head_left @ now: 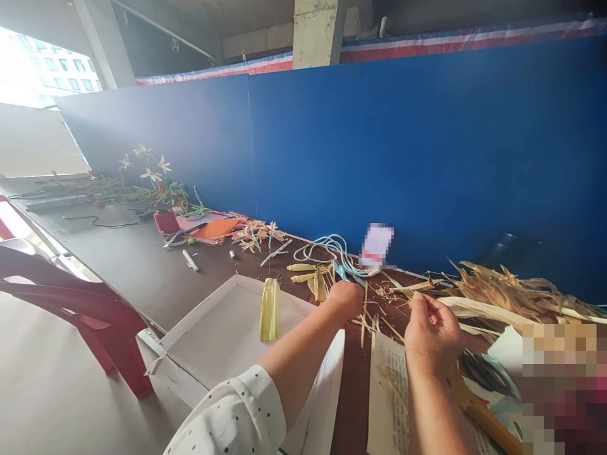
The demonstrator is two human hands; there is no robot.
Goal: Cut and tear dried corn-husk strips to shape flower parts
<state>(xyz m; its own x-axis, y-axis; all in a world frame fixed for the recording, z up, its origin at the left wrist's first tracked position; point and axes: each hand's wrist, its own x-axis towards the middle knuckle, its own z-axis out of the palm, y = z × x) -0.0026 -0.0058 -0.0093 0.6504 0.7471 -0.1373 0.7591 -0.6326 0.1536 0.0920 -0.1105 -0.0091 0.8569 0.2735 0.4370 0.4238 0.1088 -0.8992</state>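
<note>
A white sleeve (237, 411) with dark dots lies nearest the camera, its bare forearm stretching over a white tray (208, 335) on the dark table (118, 243). At its end the left hand (348, 299) is curled, knuckles up, and hides its own fingertips, so I cannot tell whether it grips anything. Just beyond it lie a light-blue strip (340, 272) and, to the left, pale husk pieces (319, 287). The right hand (434, 328) has thumb and forefinger brought together above a printed page (389, 411); whether a thin strip sits between them is too small to tell. Dry husks (507, 291) are heaped beside it to the right. A folded yellow-green husk (270, 313) overlaps the tray, its thin stem pointing to the far side. Blue cord (327, 240) lies looped near the blue panel (403, 145), and husk flowers (256, 237) rest farther left.
</note>
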